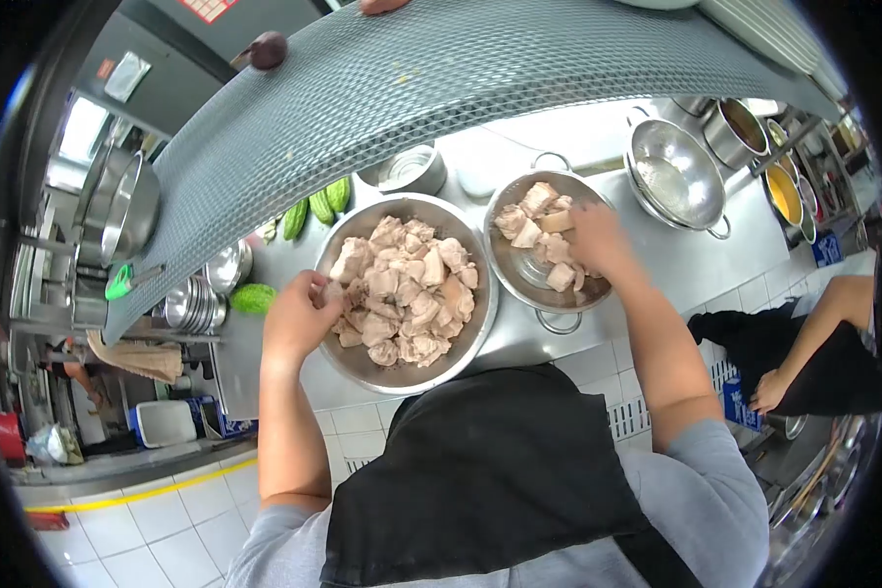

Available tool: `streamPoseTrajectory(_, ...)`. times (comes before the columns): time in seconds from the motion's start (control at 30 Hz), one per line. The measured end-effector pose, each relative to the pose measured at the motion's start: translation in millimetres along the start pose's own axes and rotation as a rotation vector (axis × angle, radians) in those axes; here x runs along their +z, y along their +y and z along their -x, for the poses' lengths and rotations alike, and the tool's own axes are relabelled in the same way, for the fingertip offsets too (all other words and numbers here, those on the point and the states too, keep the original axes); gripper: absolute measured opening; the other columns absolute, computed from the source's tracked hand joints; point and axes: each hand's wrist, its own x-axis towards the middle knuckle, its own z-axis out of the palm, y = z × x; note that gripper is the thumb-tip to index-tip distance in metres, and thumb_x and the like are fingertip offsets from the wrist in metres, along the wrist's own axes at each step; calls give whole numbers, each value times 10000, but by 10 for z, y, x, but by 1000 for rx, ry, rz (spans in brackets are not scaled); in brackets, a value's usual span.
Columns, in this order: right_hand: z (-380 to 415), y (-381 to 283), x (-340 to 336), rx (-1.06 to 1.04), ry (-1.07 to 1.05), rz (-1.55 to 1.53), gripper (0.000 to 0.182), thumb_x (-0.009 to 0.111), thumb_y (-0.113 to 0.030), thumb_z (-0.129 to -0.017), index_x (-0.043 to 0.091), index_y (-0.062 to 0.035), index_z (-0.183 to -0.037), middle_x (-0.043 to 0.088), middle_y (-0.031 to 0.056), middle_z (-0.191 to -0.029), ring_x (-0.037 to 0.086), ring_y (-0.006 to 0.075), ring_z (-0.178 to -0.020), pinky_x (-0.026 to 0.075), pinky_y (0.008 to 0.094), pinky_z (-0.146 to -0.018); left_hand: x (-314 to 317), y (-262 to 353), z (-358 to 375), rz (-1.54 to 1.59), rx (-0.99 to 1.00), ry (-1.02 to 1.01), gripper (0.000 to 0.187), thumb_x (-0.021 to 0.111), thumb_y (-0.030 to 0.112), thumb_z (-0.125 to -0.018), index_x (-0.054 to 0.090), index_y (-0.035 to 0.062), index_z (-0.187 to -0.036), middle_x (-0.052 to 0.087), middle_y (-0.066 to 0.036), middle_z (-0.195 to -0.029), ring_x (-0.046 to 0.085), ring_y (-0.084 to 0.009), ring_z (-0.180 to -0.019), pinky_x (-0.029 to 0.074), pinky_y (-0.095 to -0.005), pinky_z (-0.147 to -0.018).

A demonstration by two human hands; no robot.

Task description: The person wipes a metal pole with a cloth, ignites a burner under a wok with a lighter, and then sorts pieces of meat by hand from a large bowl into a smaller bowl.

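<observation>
A large steel bowl point(485, 333) stands on the counter in front of me, heaped with pale cooked-looking meat chunks point(402, 289). At its left side my left hand point(302, 312) reaches over the rim, thumb and fingers closed on a small pale piece of meat point(334, 292). To the right, a smaller two-handled steel bowl point(519, 285) holds several more chunks point(534, 208). My right hand point(598, 238) is inside that bowl at its right side, beside the meat. Its fingers are blurred and partly hidden, so their grip does not show.
A mesh-covered shelf point(441, 73) runs across above the counter's back. Green bumpy gourds point(255, 299) and a metal pot point(412, 169) sit around the large bowl. Stacked colanders point(671, 171) stand at the right. Another person's arm point(818, 328) shows at far right.
</observation>
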Motion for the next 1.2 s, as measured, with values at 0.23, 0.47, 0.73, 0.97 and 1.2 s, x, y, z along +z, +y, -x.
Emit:
streamPoseTrajectory(0.23,39,53,-207,134,-47,-357,335,679,-139,-771,567,-36,-1069,655,181,-852,642,364,-857,505,455,-772,263,-323,180,434,60,-169,301,704,109,-816,636,13,-1093,653,-60,-814,609,-137,-744,501,-288,-687)
streamPoseTrajectory(0.47,137,105,-553,279,-16,-715,408,703,-172,-785,625,-6,-1149,651,116,-835,617,244,-758,505,357,-735,210,-385,32,423,82,-14,225,684,123,-835,665,2,-1024,666,-96,-791,636,-190,-728,514,-319,-699)
streamPoseTrajectory(0.73,146,-26,-624,394,34,-903,303,681,-216,-852,672,13,-1050,641,36,-798,557,109,-712,477,274,-667,446,-574,-654,302,145,193,266,660,165,-834,676,11,-1050,695,-183,-936,673,-332,-869,528,-404,-791)
streamPoseTrajectory(0.97,157,-58,-561,409,65,-912,295,672,-210,-902,661,-1,-1109,546,-42,-766,464,50,-701,407,209,-640,876,-293,-795,-168,215,143,339,664,186,-810,674,19,-1105,685,-206,-1019,645,-379,-963,506,-464,-871)
streamPoseTrajectory(1.2,348,-52,-364,301,288,-810,409,695,-141,-863,614,-5,-1239,614,73,-995,548,150,-821,491,286,-751,308,-242,-645,719,-17,16,367,732,174,-838,629,31,-1160,696,-93,-931,658,-185,-836,519,-315,-758)
